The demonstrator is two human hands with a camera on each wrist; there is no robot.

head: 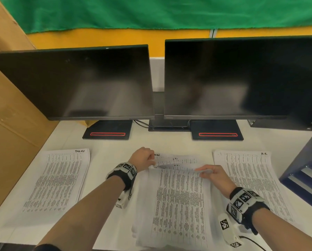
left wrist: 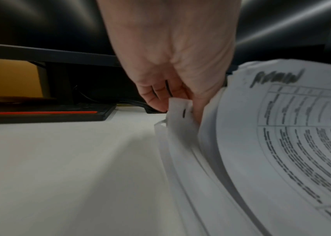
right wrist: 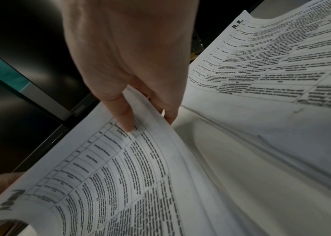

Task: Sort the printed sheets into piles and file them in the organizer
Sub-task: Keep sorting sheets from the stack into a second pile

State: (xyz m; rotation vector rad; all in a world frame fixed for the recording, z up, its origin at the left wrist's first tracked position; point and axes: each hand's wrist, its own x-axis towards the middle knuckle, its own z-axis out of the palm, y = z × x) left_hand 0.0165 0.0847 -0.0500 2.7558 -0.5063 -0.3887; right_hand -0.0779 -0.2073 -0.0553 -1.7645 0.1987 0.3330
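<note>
A middle stack of printed sheets (head: 177, 201) lies in front of me on the white desk (head: 108, 147). Its top sheets (right wrist: 120, 175) are lifted at the far edge and marked with a handwritten word. My left hand (head: 145, 158) pinches the far left corner (left wrist: 178, 108) of the lifted sheets. My right hand (head: 212, 173) pinches their far right corner, thumb (right wrist: 124, 115) on top and fingers underneath. A left pile (head: 59, 180) and a right pile (head: 251, 180) lie flat on either side. The blue organizer (head: 307, 171) stands at the right edge.
Two dark monitors (head: 75, 82) (head: 242, 77) on black bases (head: 108, 130) stand behind the papers. Brown cardboard (head: 8, 124) walls the left side. A cable (head: 253, 241) trails near the desk's front edge.
</note>
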